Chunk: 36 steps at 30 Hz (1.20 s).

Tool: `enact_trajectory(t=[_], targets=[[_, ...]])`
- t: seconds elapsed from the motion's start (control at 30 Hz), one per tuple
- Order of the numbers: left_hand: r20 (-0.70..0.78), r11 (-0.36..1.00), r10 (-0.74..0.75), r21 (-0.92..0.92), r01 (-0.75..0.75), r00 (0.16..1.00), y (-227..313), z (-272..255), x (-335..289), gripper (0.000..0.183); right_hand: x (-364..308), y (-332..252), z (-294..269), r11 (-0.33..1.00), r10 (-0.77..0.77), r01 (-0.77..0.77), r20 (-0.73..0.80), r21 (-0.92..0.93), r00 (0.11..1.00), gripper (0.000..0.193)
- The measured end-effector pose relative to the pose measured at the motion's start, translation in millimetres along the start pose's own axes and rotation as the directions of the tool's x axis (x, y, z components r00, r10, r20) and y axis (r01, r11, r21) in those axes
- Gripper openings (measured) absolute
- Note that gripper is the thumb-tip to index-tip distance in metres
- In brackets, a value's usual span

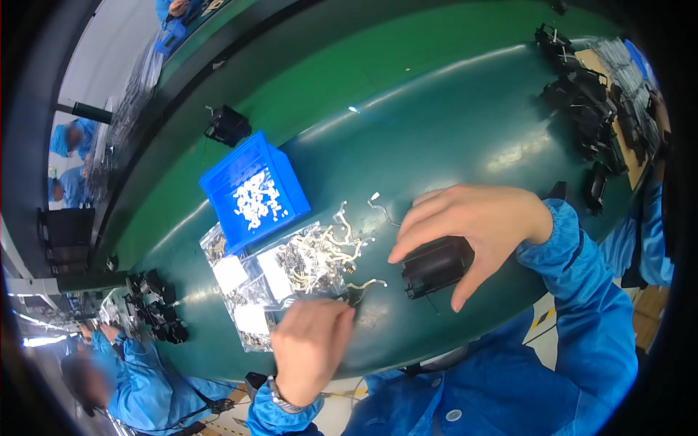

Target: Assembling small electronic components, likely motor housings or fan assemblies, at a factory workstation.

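My right hand arches over a black plastic housing on the green table, thumb and fingers spread on either side of it. The hand looks open; whether its palm touches the housing is hidden. A thin wire sticks out near the housing's lower edge. My left hand is closed, fingers curled down at the near edge of a clear bag with short white cables. What its fingers hold, if anything, is hidden. One loose cable lies just beyond its fingertips, and another lies left of my right hand.
Behind the bags stands a blue bin with small white connectors. Another black housing sits beyond it. Piles of black parts lie at the far right and left. A co-worker in blue sits at the left.
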<state>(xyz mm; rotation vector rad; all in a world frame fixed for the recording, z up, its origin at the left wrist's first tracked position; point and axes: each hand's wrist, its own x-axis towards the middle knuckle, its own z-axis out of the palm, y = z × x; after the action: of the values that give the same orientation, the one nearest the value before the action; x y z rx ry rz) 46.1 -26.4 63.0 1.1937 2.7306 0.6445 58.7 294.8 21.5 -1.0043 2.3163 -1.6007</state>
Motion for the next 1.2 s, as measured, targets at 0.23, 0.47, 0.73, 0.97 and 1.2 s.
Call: enact_trajectory(t=[0.23,0.47,0.73,0.97,1.2], targets=[[0.044,0.761,-0.182,-0.626,0.169,0.982,20.1,-12.0,61.1,0.006,3.1,-7.8,10.2,0.996,-0.058,0.037,-0.271,-0.082,0.961,0.033],[0.0,0.679,-0.176,-0.724,0.121,0.984,5.4,25.4,67.5,0.007,7.9,-9.5,29.7,0.996,-0.031,-0.01,-0.45,-0.088,0.893,0.012],[-0.475,0.921,0.029,-0.33,-0.208,0.88,3.8,46.5,68.8,0.019,10.6,-12.4,33.0,0.986,0.092,-0.156,-0.563,-0.067,0.822,0.009],[-0.381,0.934,0.073,-0.298,-0.197,0.922,9.3,43.7,66.4,0.023,9.3,-15.7,34.0,0.946,-0.029,-0.141,-0.512,-0.291,0.858,0.011],[-0.415,0.924,0.125,-0.283,-0.258,0.901,4.3,48.9,67.9,0.024,9.7,-12.1,34.5,0.952,-0.077,-0.072,-0.459,-0.297,0.885,0.011]])
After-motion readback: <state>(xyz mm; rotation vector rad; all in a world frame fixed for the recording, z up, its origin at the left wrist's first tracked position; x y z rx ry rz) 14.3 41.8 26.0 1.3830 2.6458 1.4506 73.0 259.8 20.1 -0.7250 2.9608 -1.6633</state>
